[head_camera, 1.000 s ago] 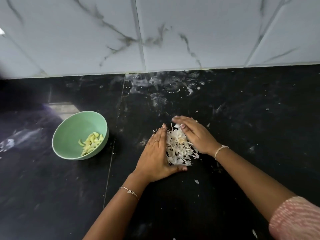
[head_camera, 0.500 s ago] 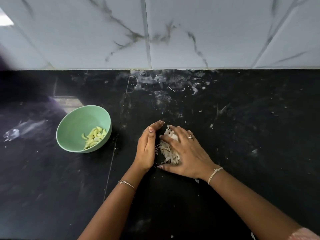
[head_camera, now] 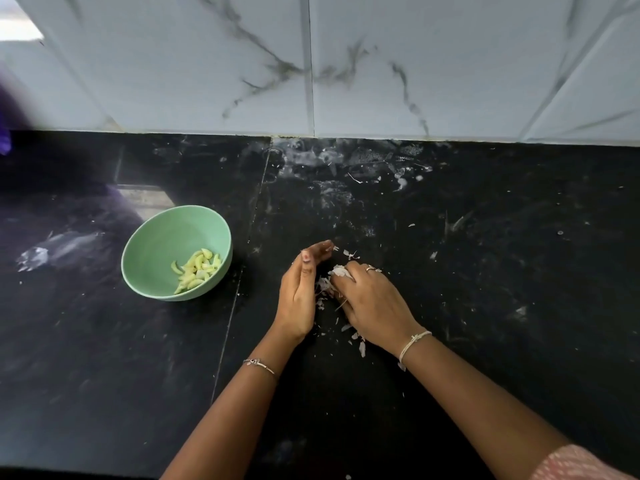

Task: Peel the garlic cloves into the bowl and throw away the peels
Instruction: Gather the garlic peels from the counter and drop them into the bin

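Head view shows the garlic peels (head_camera: pixel 326 287) bunched at frame centre on the black surface (head_camera: pixel 485 289), squeezed between both hands. Left hand (head_camera: pixel 299 296) stands on edge, fingers nearly straight, a wall against the heap. Right hand (head_camera: pixel 372 301) has its fingers curled down over the heap, gripping it; how much lies under the palm is hidden. Green bowl (head_camera: pixel 156 247), mid-left, holds the peeled cloves (head_camera: pixel 197 270), so peeling looks done. To gather well, sweep low and slowly toward the left palm, lift with both hands cupped, then collect the stray flakes (head_camera: pixel 362 348) near the right wrist.
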### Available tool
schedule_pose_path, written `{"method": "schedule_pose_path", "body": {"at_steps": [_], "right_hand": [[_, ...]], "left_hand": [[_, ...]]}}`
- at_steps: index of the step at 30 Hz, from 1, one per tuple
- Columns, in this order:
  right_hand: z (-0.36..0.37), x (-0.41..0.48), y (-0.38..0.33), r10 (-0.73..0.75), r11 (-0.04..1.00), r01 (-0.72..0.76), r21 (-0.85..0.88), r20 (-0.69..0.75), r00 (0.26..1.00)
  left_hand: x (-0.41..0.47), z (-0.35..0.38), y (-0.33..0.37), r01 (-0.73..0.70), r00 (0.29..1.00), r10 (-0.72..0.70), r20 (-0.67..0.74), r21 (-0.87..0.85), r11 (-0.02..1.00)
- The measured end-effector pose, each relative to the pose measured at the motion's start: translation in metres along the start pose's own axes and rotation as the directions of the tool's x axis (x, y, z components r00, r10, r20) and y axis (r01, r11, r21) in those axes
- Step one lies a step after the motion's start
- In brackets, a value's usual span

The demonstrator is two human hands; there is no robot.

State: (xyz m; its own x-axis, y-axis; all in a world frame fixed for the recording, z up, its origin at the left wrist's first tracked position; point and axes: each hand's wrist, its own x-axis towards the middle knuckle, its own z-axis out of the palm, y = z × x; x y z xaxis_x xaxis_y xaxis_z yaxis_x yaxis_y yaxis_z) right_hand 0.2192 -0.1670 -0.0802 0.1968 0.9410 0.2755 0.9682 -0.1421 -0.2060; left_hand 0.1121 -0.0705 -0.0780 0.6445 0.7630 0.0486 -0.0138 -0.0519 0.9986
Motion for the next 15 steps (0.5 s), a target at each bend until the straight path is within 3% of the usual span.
{"method": "schedule_pose_path", "body": {"at_steps": [10, 13, 15], "right_hand": [[-0.002, 0.013, 0.0, 0.063, 0.998, -0.064, 0.009, 0.1, 0.993], [-0.006, 0.02, -0.003, 0.255, 0.93, -0.259, 0.26, 0.05, 0.966], [-0.013, 0.029, -0.012, 0.453, 0.734, -0.394, 0.553, 0.033, 0.891]], "left_hand": [[0.003, -0.002, 0.005, 0.097, 0.994, -0.102, -0.035, -0.128, 0.987], [0.0, 0.001, 0.012, 0.127, 0.986, -0.15, -0.072, -0.253, 0.959], [-0.004, 0.007, 0.02, 0.136, 0.978, -0.182, -0.098, -0.355, 0.925]]}}
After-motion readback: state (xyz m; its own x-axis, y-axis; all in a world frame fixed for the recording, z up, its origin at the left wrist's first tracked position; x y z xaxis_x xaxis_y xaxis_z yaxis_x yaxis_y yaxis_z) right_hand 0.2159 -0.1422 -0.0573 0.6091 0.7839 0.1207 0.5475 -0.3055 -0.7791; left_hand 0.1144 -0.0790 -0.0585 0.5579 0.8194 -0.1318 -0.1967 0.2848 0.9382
